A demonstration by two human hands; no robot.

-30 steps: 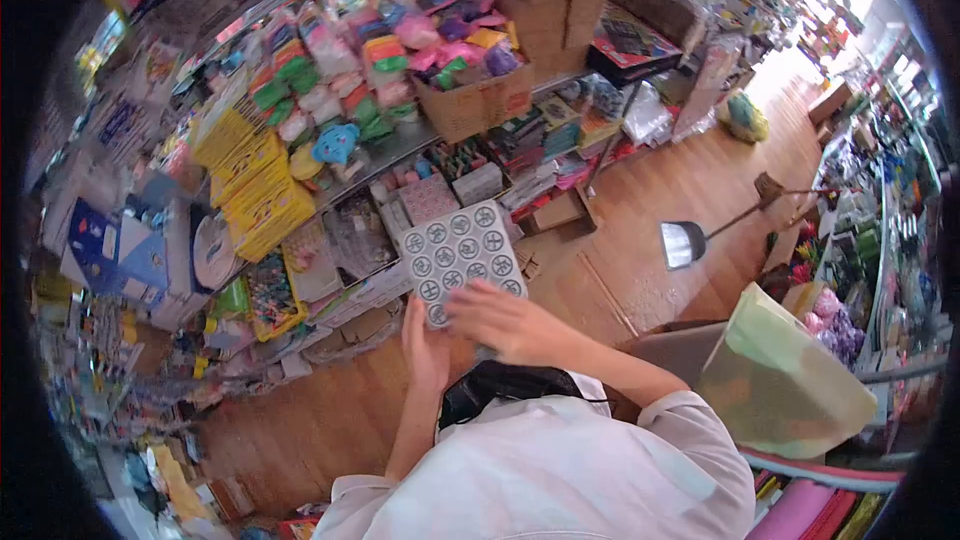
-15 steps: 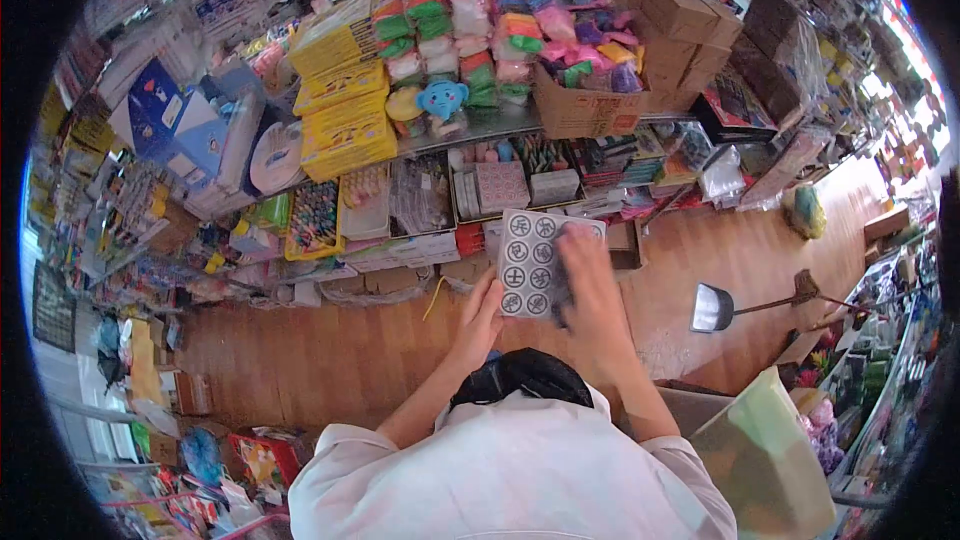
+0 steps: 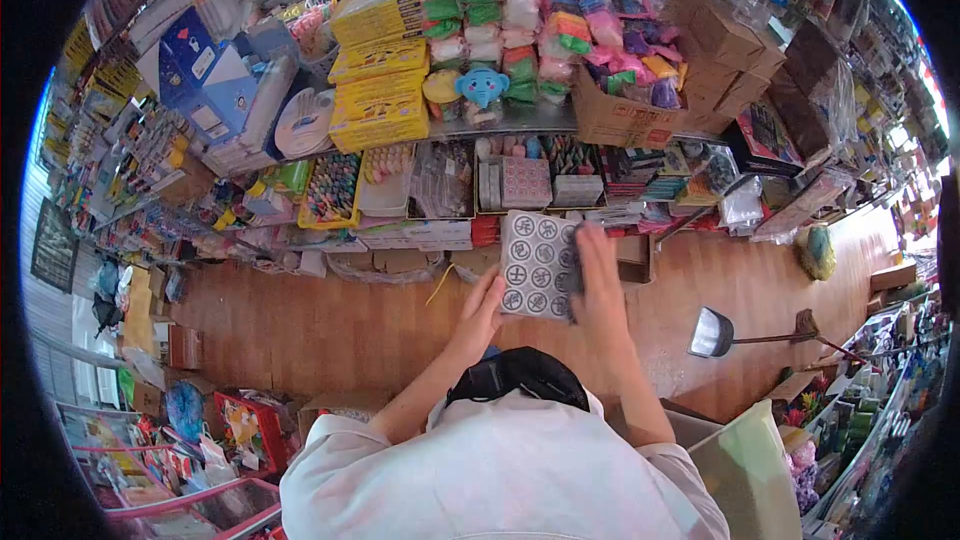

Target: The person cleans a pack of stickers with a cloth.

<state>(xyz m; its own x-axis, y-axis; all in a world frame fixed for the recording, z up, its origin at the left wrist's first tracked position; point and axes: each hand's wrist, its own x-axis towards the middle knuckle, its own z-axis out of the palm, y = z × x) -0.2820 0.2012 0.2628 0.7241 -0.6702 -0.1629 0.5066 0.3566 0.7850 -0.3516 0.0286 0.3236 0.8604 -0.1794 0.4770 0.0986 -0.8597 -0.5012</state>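
Note:
A flat xiangqi set box (image 3: pixel 538 265), printed with rows of round pieces bearing black characters, is held up in front of me over the floor. My left hand (image 3: pixel 482 308) grips its lower left edge, thumb on the face. At the right edge is my right hand (image 3: pixel 603 285), fingers extended upward and close together. Under its fingers a dark cloth-like piece (image 3: pixel 576 292) lies against the box's right side, mostly hidden by the hand.
Ahead stands a shelf with yellow boxes (image 3: pixel 378 105), bagged coloured clay (image 3: pixel 480 0) and an open carton (image 3: pixel 625 118). Markers (image 3: pixel 333 188) fill a yellow tray below. A long-handled dustpan (image 3: pixel 711 332) is on the wooden floor at right. Goods crowd both sides.
My right hand has slid from across the box's right part to its right edge, uncovering more printed pieces. My left hand keeps its grip. The head view has shifted slightly.

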